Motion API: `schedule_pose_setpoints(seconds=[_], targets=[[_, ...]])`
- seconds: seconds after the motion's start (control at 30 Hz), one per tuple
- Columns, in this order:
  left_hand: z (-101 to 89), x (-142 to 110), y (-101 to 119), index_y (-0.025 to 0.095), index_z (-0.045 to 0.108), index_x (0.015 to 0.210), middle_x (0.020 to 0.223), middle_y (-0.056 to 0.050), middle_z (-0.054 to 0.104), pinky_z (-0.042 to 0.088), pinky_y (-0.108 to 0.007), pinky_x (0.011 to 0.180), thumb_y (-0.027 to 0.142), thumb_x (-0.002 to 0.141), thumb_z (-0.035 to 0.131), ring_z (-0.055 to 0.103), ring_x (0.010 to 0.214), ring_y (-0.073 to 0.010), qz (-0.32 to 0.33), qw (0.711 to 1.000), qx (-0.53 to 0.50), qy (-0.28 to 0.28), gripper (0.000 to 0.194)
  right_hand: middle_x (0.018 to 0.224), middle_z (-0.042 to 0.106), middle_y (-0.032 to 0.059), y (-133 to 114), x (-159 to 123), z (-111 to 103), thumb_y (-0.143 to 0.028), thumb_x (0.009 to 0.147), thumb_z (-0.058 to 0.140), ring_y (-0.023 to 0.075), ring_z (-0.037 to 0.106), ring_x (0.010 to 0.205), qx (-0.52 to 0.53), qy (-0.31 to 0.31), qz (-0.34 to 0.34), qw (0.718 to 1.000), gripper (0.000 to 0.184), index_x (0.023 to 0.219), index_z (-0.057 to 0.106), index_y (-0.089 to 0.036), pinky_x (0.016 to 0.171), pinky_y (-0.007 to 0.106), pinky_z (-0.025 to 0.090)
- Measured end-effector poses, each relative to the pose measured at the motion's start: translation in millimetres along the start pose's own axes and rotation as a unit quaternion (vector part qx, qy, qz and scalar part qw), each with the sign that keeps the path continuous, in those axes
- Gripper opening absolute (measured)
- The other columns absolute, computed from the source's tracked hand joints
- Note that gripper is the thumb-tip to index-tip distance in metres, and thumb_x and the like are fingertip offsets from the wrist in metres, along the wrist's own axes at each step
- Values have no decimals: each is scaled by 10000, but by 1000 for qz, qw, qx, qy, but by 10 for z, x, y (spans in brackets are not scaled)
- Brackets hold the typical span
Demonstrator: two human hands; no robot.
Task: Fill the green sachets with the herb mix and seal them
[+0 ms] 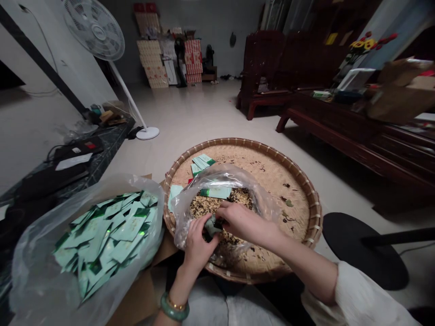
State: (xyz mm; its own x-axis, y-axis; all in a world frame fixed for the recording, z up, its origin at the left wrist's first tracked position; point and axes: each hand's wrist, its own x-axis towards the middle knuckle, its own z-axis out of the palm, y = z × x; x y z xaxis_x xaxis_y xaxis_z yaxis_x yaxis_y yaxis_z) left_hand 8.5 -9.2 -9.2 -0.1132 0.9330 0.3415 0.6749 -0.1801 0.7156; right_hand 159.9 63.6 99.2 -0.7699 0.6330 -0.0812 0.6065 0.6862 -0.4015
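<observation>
Over an open clear plastic bag (267, 198) of dried, tea-like flakes (240, 196), my left hand (197, 242) grips a small pale-green packet (213, 225) between thumb and fingers. My right hand (239, 220) is closed in a pinch at the packet's right side; whatever its fingertips hold is hidden. Behind the hands, flat green packets (216, 193) lie on the flakes inside the bag. The bag sits on a round woven bamboo tray (272, 167), where more green packets (203, 161) are stacked at the far left.
Left of the tray, a large plastic bag (30, 267) is full of green packets (98, 233). A white standing fan (147, 132) rises beyond it. Dark wooden furniture (340, 131) lines the right, and a black round base (363, 253) stands beside the tray. Dark flakes are scattered over the tray.
</observation>
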Motion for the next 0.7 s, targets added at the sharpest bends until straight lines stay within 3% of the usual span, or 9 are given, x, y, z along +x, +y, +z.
schedule_pose_setpoints(seconds=[0.2, 0.43, 0.7], targets=[[11, -2, 10, 190, 557, 1120, 1068, -84, 638, 499, -409, 816, 99, 695, 595, 561, 1003, -251, -3, 1000, -4, 0, 436, 932, 567, 76, -24, -10, -67, -9, 746, 554, 131, 586, 724, -18, -40, 7, 999, 202, 862, 676, -120, 650, 222, 391], [3, -2, 8, 202, 531, 1154, 1089, -85, 617, 521, -373, 753, 101, 715, 580, 558, 998, -245, -23, 999, -25, -8, 454, 881, 565, 49, 33, -19, -30, -64, 765, 594, 126, 565, 710, 2, -7, 0, 1000, 137, 826, 680, -151, 637, 221, 378], [15, -11, -5, 203, 527, 1151, 1073, -83, 636, 478, -451, 867, 102, 689, 613, 567, 1004, -261, 12, 1000, 16, 8, 480, 869, 580, 54, -64, 14, -30, 3, 761, 539, 130, 561, 712, -18, 7, -10, 1000, 200, 866, 644, -130, 624, 225, 360]])
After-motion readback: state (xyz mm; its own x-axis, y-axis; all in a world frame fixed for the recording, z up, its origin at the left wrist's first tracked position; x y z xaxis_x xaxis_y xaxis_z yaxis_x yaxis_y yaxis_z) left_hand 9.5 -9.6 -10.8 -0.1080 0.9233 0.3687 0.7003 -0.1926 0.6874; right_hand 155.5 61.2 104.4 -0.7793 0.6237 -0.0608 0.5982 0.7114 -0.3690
